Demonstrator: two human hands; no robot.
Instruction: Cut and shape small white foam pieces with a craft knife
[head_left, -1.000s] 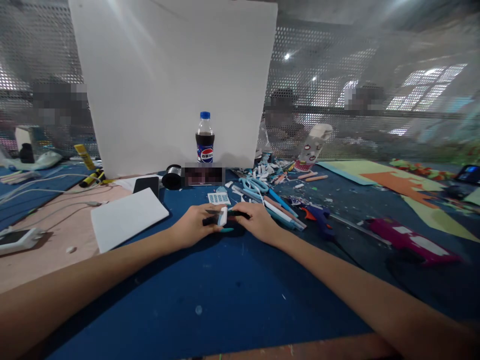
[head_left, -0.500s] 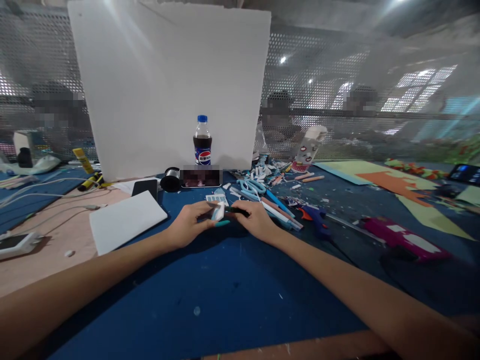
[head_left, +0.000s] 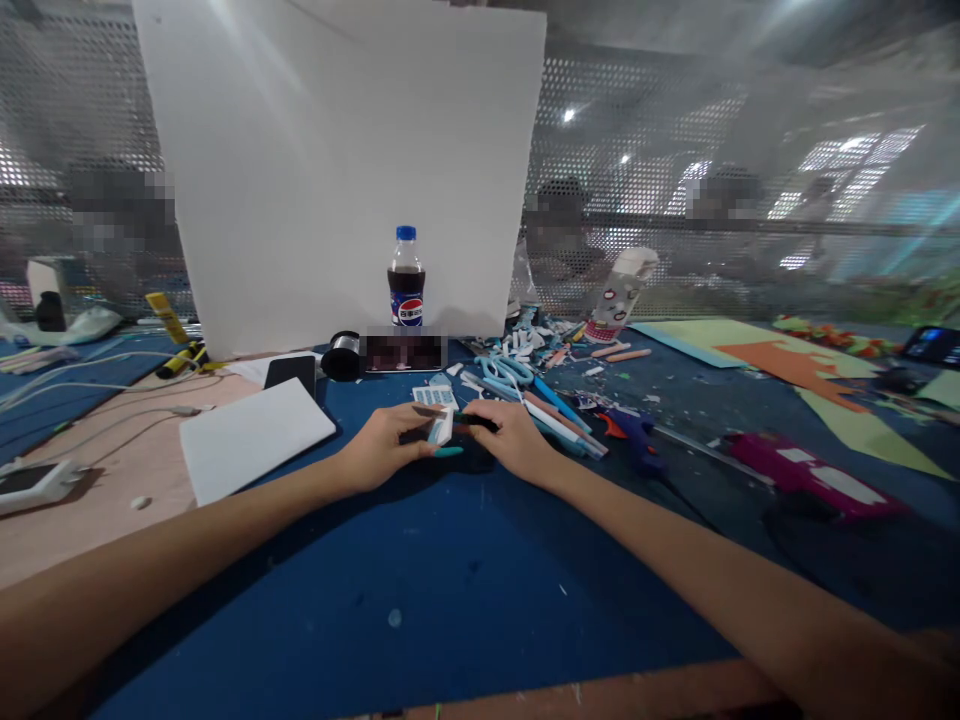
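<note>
Over the middle of a blue mat [head_left: 450, 580], my left hand [head_left: 375, 447] is closed, pinching a small white and light-blue piece [head_left: 442, 428] between thumb and fingers. My right hand [head_left: 514, 440] is wrapped round a slim black-handled tool [head_left: 480, 422], whose tip points left at the piece. Its exact kind is hidden by the fingers. Just beyond the hands lies a white sheet with light-blue shapes [head_left: 433, 396]. Light-blue scissors [head_left: 507, 372] and several pens [head_left: 559, 420] are close to the right hand.
A cola bottle [head_left: 407, 295] stands behind a propped phone [head_left: 405, 353] and a spool [head_left: 343, 357], before a white board [head_left: 345, 170]. White paper [head_left: 255, 440] lies left. Rightward are scraps [head_left: 529, 340], a blue glue gun [head_left: 637, 440] and a magenta tool [head_left: 814, 475].
Both hands keep their grips and have hardly moved. The white and light-blue piece is turned very slightly in the left fingers. The camera view has shifted a little.
</note>
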